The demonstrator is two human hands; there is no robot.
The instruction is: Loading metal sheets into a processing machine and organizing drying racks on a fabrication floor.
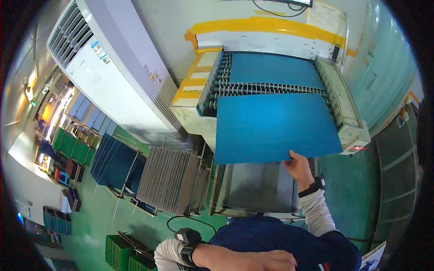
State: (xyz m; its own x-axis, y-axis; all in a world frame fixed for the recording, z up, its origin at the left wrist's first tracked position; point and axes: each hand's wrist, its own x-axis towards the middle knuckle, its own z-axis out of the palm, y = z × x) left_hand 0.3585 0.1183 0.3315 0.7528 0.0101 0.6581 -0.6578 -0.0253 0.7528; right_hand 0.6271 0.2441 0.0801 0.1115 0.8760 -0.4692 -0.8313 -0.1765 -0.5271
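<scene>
A flat blue panel (275, 128) is pinched at its near edge by my right hand (299, 168), the thumb on top and the fingers mostly hidden beneath. The far part of this panel lies over the rollers (271, 88) of a conveyor machine, and its near part sticks out toward me. Farther in, a second blue panel (273, 68) lies on the rollers. Close to my body at the bottom, my left hand (266, 260) is curled closed, with nothing visible in it. A dark band with a small box sits on each wrist.
Below the held panel stands a rack holding a grey panel (260, 187). To the left are racks of upright grey-brown panels (163, 180) and blue panels (115, 162), with green panels (118, 252) lower down. A tall white air conditioner (106, 74) stands left of the conveyor machine.
</scene>
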